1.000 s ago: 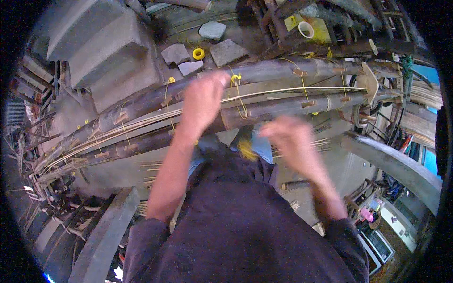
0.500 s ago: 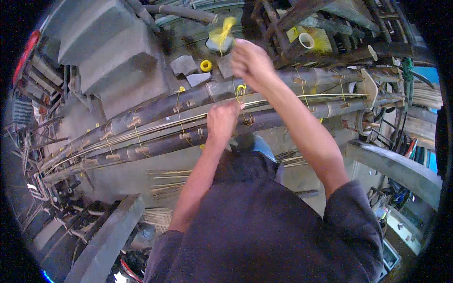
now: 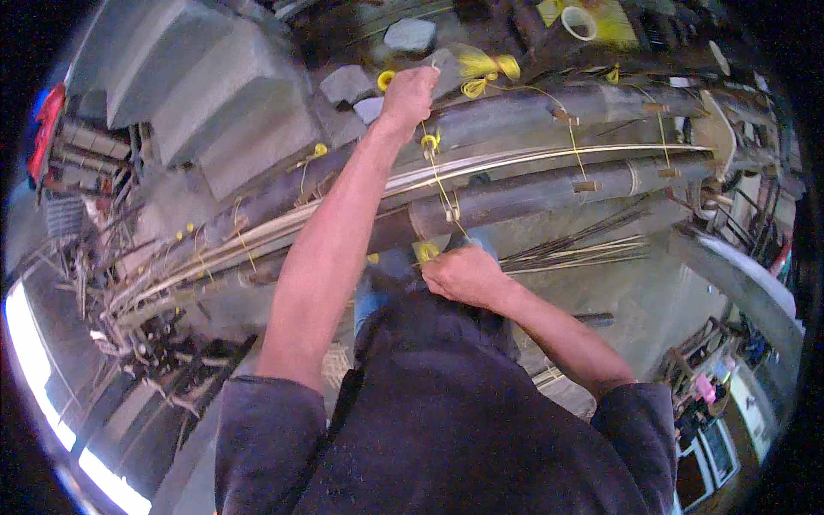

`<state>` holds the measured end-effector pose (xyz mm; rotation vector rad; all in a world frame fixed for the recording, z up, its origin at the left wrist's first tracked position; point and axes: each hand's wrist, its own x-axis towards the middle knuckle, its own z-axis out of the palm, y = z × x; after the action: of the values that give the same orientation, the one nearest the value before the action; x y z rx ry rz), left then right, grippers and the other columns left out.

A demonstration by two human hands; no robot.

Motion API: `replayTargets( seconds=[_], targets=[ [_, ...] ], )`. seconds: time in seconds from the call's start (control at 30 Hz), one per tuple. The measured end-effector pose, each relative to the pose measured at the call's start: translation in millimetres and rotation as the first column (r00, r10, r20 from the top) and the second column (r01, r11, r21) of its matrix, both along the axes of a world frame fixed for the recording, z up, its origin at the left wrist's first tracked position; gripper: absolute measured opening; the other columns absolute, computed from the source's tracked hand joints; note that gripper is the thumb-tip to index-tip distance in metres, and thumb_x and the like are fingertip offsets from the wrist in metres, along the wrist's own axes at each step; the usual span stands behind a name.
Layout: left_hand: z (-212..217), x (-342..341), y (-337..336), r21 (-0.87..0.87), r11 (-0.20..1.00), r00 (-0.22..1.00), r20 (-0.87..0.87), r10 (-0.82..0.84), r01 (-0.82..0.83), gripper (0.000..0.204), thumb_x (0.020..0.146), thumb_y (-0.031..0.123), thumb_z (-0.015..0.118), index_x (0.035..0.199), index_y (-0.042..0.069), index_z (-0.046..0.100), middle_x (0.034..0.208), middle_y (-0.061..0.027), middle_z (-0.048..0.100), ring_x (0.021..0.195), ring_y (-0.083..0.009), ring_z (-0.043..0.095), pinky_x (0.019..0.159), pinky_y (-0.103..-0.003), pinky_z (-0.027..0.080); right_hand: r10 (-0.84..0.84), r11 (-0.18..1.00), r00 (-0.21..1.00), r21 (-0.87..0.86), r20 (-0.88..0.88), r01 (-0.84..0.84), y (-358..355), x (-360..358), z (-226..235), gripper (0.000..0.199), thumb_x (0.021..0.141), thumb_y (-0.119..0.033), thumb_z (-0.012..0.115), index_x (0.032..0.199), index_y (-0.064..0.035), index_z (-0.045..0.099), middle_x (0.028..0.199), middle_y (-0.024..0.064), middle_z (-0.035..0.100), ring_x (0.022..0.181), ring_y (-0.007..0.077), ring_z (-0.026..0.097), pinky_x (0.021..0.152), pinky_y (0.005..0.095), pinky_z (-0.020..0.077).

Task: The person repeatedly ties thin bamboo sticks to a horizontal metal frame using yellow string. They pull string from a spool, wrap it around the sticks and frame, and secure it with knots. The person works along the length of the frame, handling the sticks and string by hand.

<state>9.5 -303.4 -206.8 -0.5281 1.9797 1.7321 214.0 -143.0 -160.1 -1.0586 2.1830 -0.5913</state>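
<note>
Two long dark bamboo poles (image 3: pixel 506 118) run across in front of me, with thin pale strips (image 3: pixel 506 162) stretched between them. Yellow string (image 3: pixel 441 182) crosses the strips from one pole to the other, looped around small pegs. My left hand (image 3: pixel 407 101) is closed beyond the far pole, pinching the far end of this string. Close to my body, my right hand (image 3: pixel 468 275) grips the near end, which runs taut over the near pole. A loose bundle of yellow string (image 3: pixel 489 70) lies at the far pole, right of my left hand.
Grey stone pieces (image 3: pixel 410 36) and a yellow ring-shaped roll (image 3: pixel 386 81) lie behind the poles. Concrete steps (image 3: pixel 249 112) rise at the far left. More thin strips (image 3: pixel 592 251) lie on the floor to the right. An open pale tube end (image 3: pixel 578 23) points this way.
My right hand has come down from beyond the far pole toward my body. My left hand has moved outward past the far pole. The raised yellow bundle now rests at the far pole.
</note>
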Motion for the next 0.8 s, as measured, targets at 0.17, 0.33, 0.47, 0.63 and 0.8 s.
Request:
replayTargets(
  seconds=[0.17,0.33,0.47,0.63,0.8],
  targets=[
    [-18.9,-44.5,-89.2,-0.504,0.823,0.865,-0.256,-0.431,0.261,0.055,0.088,0.05,0.054,0.125,0.01,0.056,0.115,-0.0184,0.062,0.114,-0.0334,0.056,0.096,-0.041,0.043,-0.296,0.914,0.953,-0.27,0.069,0.304,-13.8,27.7,40.1,0.019,0.079,-0.014,0.064,0.098,-0.0077,0.065,0.101,0.0125,0.058,0.104,0.0314,0.055,0.083,0.0426,0.0488],
    [50.9,-4.1,-155.5,-0.583,0.807,0.704,-0.535,-0.467,0.092,0.05,0.091,0.043,0.053,0.13,0.011,0.055,0.127,-0.0191,0.057,0.121,-0.0332,0.051,0.102,-0.042,0.04,-0.502,0.8,0.649,-0.023,-0.572,0.6,-37.6,-30.4,101.0,0.025,0.083,-0.022,0.066,0.105,-0.009,0.067,0.106,0.0128,0.06,0.103,0.0329,0.056,0.083,0.0436,0.0484],
    [78.3,32.2,-169.0,-0.428,0.877,0.663,-0.594,-0.456,0.219,0.042,0.091,0.035,0.056,0.122,0.008,0.06,0.12,-0.0178,0.06,0.112,-0.0288,0.057,0.096,-0.039,0.043,-0.468,0.834,0.69,-0.018,-0.553,0.551,-35.2,-67.3,77.0,0.018,0.084,-0.019,0.066,0.095,-0.0051,0.068,0.086,0.0142,0.063,0.08,0.0317,0.061,0.07,0.04,0.048],
    [98.1,121.7,-255.7,-0.268,0.963,0.815,-0.557,-0.158,0.003,0.03,0.093,0.022,0.058,0.119,0.007,0.062,0.107,-0.0127,0.066,0.097,-0.0231,0.065,0.086,-0.035,0.049,-0.867,0.494,0.496,-0.218,-0.053,0.841,-3.6,49.1,70.5,0.01,0.083,0.0,0.062,0.09,-0.0059,0.067,0.087,0.0084,0.068,0.086,0.0198,0.066,0.08,0.0322,0.0516],
    [105.6,163.3,-250.5,-0.268,0.963,0.797,-0.586,-0.147,-0.02,0.028,0.095,0.021,0.057,0.118,0.007,0.062,0.108,-0.0072,0.068,0.102,-0.017,0.063,0.09,-0.032,0.047,-0.803,0.389,0.203,0.233,0.561,0.891,-167.2,98.8,-22.0,0.019,0.089,-0.013,0.065,0.106,-0.0058,0.067,0.098,0.0059,0.067,0.092,0.0146,0.062,0.081,0.0307,0.0493]
  ],
)
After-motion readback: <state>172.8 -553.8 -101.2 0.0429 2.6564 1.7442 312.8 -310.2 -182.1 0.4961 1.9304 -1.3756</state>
